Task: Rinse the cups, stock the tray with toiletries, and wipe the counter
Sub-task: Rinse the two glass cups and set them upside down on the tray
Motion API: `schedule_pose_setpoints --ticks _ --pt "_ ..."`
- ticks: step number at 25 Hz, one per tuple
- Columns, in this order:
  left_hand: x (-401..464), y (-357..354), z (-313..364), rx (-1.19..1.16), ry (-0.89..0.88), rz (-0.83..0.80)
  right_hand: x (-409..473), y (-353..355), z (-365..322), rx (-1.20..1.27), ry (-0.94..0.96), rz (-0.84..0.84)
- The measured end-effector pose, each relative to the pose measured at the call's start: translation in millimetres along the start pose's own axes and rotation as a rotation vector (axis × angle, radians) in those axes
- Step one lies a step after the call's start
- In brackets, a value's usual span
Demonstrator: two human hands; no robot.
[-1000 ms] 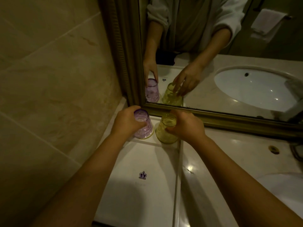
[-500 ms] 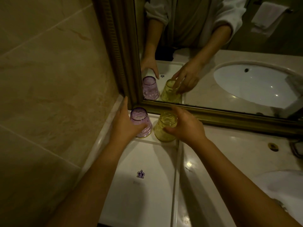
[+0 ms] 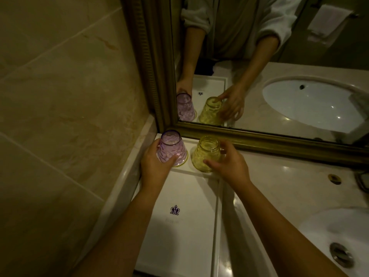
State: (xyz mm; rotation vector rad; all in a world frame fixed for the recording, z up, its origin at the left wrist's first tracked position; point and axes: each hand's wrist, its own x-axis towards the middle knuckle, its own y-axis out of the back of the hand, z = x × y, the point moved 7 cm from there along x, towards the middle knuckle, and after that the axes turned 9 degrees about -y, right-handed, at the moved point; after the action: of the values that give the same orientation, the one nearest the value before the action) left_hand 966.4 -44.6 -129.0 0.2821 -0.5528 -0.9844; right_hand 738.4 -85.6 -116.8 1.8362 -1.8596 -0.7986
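Cups gripped: left hand [image 3: 153, 162] purple [image 3: 172, 149], right hand [image 3: 229, 164] yellow [image 3: 206, 154], seemingly inverted.

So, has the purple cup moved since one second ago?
Yes. The purple cup has risen slightly in the left hand: its top now reaches the mirror frame's lower edge.

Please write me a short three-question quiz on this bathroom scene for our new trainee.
1. True or false: both cups stand with their wide end down on the tray.
2. Which hand holds the purple cup? A) left B) right C) neither
3. Fill in: the yellow cup stands just in front of the ____ frame.

Key:
1. True; each narrow end points up.
2. A; the left hand grips it, while the right hand has its fingers round the yellow cup.
3. Mirror.
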Motion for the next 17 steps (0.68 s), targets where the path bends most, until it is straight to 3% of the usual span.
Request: schedule_pose_setpoints --ticks 7,12,17 --pt "3.5 -1.7 1.9 0.003 -0.004 -0.039 1.7 -0.2 1.0 0.000 -0.028 -0.024" --pt "-16.2 -4.1 14.2 -0.141 0.059 -0.161 -8.7 7.9 -6.9 0.027 -0.035 -0.060" --pt "-52.4 21.1 43.6 -0.051 -0.008 -0.261 -51.5 37.0 -10.6 -0.034 -0.025 -0.030"
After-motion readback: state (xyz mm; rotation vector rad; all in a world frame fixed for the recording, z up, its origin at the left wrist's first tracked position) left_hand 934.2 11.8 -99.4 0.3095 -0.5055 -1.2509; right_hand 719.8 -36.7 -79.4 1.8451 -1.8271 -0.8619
